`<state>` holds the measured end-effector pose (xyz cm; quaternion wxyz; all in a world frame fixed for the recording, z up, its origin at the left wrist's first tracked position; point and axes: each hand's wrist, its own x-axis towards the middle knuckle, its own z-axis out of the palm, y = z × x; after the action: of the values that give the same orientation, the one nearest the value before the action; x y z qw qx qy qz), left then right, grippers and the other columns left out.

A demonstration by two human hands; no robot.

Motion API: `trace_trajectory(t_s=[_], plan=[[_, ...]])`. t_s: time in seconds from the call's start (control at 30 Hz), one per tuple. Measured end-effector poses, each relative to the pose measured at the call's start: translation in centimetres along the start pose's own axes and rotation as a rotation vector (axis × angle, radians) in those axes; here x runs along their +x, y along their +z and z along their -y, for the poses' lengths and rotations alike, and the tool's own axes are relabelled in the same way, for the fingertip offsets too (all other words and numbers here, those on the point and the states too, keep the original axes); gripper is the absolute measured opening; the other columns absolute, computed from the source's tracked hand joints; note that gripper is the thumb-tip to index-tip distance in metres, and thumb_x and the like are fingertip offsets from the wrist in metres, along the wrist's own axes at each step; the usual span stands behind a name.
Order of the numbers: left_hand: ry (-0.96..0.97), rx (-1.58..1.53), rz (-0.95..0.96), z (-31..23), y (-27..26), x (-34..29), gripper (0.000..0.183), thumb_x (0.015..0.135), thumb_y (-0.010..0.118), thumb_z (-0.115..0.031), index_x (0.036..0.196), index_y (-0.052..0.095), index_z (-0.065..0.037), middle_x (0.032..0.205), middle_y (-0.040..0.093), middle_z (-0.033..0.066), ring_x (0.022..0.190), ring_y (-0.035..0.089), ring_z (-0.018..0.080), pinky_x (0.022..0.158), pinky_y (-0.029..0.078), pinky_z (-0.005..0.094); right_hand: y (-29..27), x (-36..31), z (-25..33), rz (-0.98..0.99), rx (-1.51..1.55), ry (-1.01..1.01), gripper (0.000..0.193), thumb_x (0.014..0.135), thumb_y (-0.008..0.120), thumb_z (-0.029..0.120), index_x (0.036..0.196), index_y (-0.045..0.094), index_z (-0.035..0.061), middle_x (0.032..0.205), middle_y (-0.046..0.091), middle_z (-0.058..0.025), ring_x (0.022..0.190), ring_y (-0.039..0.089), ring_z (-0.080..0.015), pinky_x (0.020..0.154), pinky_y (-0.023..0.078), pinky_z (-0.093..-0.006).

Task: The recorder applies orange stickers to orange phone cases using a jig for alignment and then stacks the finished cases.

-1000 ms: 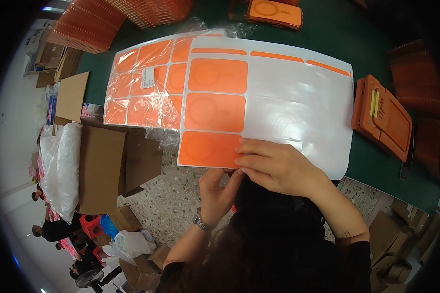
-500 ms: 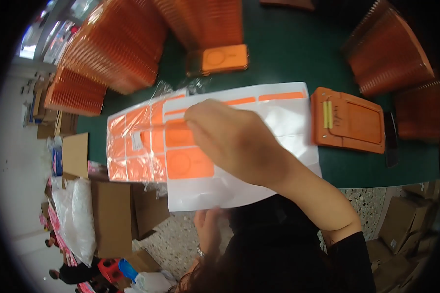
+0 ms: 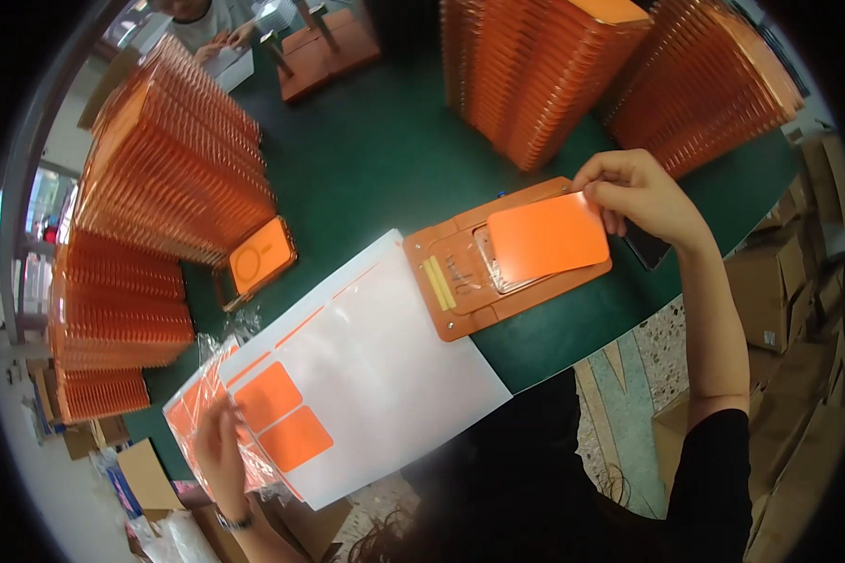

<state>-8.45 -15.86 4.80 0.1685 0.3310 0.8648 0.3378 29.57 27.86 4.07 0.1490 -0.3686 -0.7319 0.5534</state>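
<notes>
My right hand (image 3: 634, 192) pinches the far right corner of an orange rounded-corner sticker (image 3: 546, 242). The sticker hangs over an orange fixture (image 3: 460, 319), covering part of its recess; whether they touch cannot be seen. Two yellow strips (image 3: 437, 283) sit on the fixture's left side. My left hand (image 3: 218, 446) is at the left end of a white backing sheet (image 3: 376, 357), fingers loosely extended and apart beside its remaining orange stickers (image 3: 296, 437). A plastic-wrapped stack of orange sticker sheets (image 3: 186, 399) lies partly under that end.
Tall stacks of clear-edged orange cases (image 3: 150, 178) stand at left, with more stacks (image 3: 535, 75) at the far right. A single case (image 3: 261, 258) lies by the left stacks. A dark phone (image 3: 646, 246) is beside the fixture. Another person's hands (image 3: 225, 42) show at the far left.
My right hand has moved from the backing sheet to above the fixture, now with an orange sticker. My left hand has shifted to the sheet's left end. The view has turned.
</notes>
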Motion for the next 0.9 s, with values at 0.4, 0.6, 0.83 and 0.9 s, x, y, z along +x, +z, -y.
trace_trajectory(t_s=[0.4, 0.6, 0.83, 0.9], plan=[[0.436, 0.61, 0.001, 6.7, 3.5, 17.4, 0.038, 0.096, 0.067, -0.021, 0.129, 0.064, -0.004, 0.138, 0.058, 0.022, 0.127, 0.054, 0.04, 0.106, 0.044, 0.0466, 2.1, 2.1, 1.9, 0.071, -0.36, -0.039, 0.018, 0.086, 0.06, 0.009, 0.09, 0.069, -0.0062, 0.073, 0.067, -0.012, 0.063, 0.064, -0.0164, 0.06, 0.052, -0.0303], [0.391, 0.627, 0.01, 7.3, 3.8, 17.7, 0.025, 0.094, 0.069, -0.018, 0.116, 0.072, -0.007, 0.14, 0.057, 0.0206, 0.129, 0.053, 0.0392, 0.107, 0.044, 0.0472, 3.7, 1.6, 0.7, -0.048, -0.58, -0.17, 0.017, 0.088, 0.061, 0.01, 0.092, 0.068, -0.0057, 0.087, 0.065, -0.0189, 0.082, 0.067, -0.0298, 0.076, 0.053, -0.0367], [0.438, 0.399, -0.028, 7.1, 2.8, 16.6, 0.016, 0.095, 0.069, -0.015, 0.108, 0.073, -0.006, 0.153, 0.049, 0.0192, 0.142, 0.043, 0.0362, 0.112, 0.039, 0.0486, 6.0, 0.5, -0.2, -0.18, -0.961, -0.465, 0.012, 0.085, 0.059, 0.003, 0.096, 0.06, -0.0013, 0.1, 0.057, -0.0145, 0.095, 0.062, -0.0324, 0.079, 0.055, -0.0402], [0.453, 0.352, -0.004, 5.9, 2.2, 15.7, 0.016, 0.095, 0.069, -0.015, 0.107, 0.073, -0.005, 0.156, 0.045, 0.0193, 0.146, 0.04, 0.0352, 0.113, 0.038, 0.0487, 6.2, 0.3, 0.5, -0.142, -1.028, -0.446, 0.013, 0.087, 0.059, 0.003, 0.097, 0.065, -0.0023, 0.1, 0.064, -0.018, 0.101, 0.066, -0.0327, 0.082, 0.058, -0.0402]])
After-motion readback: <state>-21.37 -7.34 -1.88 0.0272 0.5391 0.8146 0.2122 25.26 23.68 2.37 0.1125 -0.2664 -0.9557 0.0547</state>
